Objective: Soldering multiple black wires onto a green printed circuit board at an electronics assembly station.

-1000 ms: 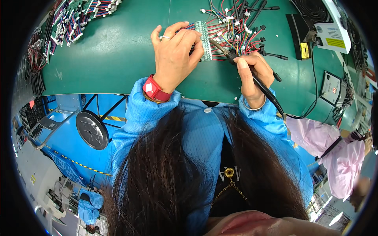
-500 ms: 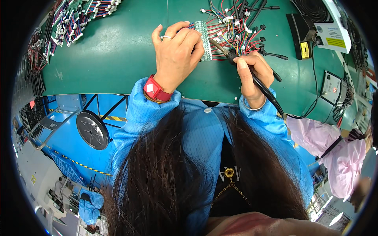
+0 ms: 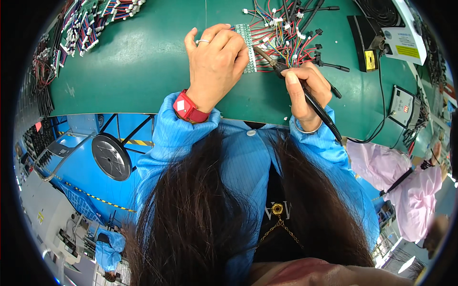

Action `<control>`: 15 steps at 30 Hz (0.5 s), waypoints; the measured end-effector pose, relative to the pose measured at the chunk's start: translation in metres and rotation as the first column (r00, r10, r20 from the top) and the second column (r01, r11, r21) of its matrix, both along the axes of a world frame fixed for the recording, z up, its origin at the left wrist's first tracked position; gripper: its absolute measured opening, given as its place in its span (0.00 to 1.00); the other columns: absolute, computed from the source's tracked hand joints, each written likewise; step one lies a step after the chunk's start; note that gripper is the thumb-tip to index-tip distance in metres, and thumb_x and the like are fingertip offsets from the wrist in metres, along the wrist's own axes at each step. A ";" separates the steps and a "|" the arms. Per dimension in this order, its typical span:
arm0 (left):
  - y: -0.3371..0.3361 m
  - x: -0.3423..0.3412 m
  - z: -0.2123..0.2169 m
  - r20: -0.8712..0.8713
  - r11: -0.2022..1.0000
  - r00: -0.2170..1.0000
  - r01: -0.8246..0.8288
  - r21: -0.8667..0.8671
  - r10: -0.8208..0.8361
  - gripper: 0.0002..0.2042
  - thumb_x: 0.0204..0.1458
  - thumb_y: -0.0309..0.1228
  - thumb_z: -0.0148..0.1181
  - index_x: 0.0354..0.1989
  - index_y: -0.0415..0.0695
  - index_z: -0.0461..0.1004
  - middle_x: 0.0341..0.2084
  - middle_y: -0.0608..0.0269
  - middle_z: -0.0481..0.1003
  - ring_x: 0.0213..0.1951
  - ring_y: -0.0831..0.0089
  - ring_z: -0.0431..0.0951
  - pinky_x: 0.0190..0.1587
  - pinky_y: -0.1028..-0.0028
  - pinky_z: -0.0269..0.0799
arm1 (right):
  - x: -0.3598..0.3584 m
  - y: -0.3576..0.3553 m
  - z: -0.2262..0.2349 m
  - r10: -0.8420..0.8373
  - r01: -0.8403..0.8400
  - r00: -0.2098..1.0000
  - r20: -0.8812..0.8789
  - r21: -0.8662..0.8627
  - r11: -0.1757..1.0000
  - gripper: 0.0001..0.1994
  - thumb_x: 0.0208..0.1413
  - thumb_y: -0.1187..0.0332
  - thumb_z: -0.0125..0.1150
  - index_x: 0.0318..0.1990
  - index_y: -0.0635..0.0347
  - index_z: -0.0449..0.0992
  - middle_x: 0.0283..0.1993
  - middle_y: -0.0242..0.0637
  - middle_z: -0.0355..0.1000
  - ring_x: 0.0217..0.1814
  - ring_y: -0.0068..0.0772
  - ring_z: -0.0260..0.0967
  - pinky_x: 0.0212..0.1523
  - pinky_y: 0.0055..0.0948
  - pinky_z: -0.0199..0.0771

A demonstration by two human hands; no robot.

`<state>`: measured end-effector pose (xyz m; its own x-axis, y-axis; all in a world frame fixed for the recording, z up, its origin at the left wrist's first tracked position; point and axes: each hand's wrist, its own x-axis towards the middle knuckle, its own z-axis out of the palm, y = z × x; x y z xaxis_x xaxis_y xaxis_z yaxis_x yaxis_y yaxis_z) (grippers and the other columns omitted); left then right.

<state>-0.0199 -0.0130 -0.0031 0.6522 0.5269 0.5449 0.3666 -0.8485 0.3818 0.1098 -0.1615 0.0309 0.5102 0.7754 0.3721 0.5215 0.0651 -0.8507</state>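
A green circuit board panel (image 3: pixel 245 47) lies on the bench with many thin red and black wires (image 3: pixel 265 35) running off its right side. My left hand (image 3: pixel 217 59) rests at the panel's left edge, its fingers bent and pinched together; what lies between the fingertips is hidden under the hand. My right hand (image 3: pixel 307 90) grips a soldering iron (image 3: pixel 279 66) by its black handle like a pen. The iron's metal tip points up and left to the panel's right side, where the wires meet it. Whether it touches a joint is too small to tell.
Wire bundles with white connectors (image 3: pixel 90 28) lie at the far left of the green bench (image 3: pixel 129 71). A black holder with a yellow label (image 3: pixel 369 59), a white fan-like box (image 3: pixel 405 43) and a soldering station (image 3: pixel 403 106) stand on the right. A person in pink (image 3: pixel 381 164) is beyond.
The panel has shifted very slightly away from me. Both hands keep their grips, the iron's tip staying at the panel's right side. The person in pink has moved an arm.
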 end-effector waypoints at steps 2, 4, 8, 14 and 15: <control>0.001 -0.001 0.001 -0.003 1.000 1.000 0.013 -0.016 -0.013 0.04 0.46 0.29 0.63 0.29 0.52 0.75 0.34 0.76 0.74 0.49 0.73 0.74 0.57 0.46 0.56 | 0.000 0.000 0.000 0.005 -0.005 1.000 0.012 0.008 1.000 0.04 0.49 0.74 0.60 0.29 0.66 0.78 0.22 0.34 0.66 0.21 0.24 0.55 0.23 0.22 0.53; 0.001 -0.001 0.002 -0.006 1.000 1.000 0.019 -0.024 -0.019 0.04 0.47 0.30 0.63 0.29 0.52 0.75 0.34 0.77 0.74 0.49 0.73 0.74 0.58 0.46 0.56 | 0.000 0.000 0.000 0.008 -0.009 1.000 0.018 0.012 1.000 0.05 0.50 0.73 0.59 0.29 0.66 0.78 0.22 0.33 0.65 0.21 0.23 0.54 0.24 0.22 0.52; 0.001 -0.002 0.003 -0.015 0.999 1.000 0.027 -0.031 -0.027 0.03 0.48 0.31 0.63 0.30 0.53 0.76 0.36 0.77 0.75 0.49 0.73 0.74 0.57 0.44 0.56 | 0.000 0.000 0.000 0.011 -0.011 1.000 0.022 0.011 1.000 0.05 0.50 0.73 0.59 0.28 0.66 0.78 0.21 0.33 0.64 0.21 0.23 0.54 0.24 0.22 0.51; 0.000 -0.003 0.003 -0.017 0.999 0.999 0.029 -0.045 -0.030 0.02 0.50 0.32 0.63 0.31 0.53 0.77 0.36 0.78 0.76 0.49 0.72 0.74 0.58 0.43 0.55 | 0.003 -0.003 -0.002 0.029 -0.030 0.999 0.038 0.025 0.999 0.05 0.51 0.73 0.59 0.28 0.66 0.78 0.21 0.33 0.64 0.21 0.23 0.54 0.24 0.22 0.52; 0.000 -0.003 0.003 -0.018 0.998 0.999 0.030 -0.053 -0.031 0.02 0.50 0.32 0.63 0.31 0.53 0.77 0.36 0.78 0.76 0.50 0.72 0.74 0.58 0.42 0.55 | 0.004 -0.004 -0.002 0.019 -0.020 0.999 0.029 0.033 0.999 0.04 0.49 0.74 0.60 0.28 0.66 0.78 0.21 0.34 0.66 0.21 0.24 0.55 0.23 0.22 0.54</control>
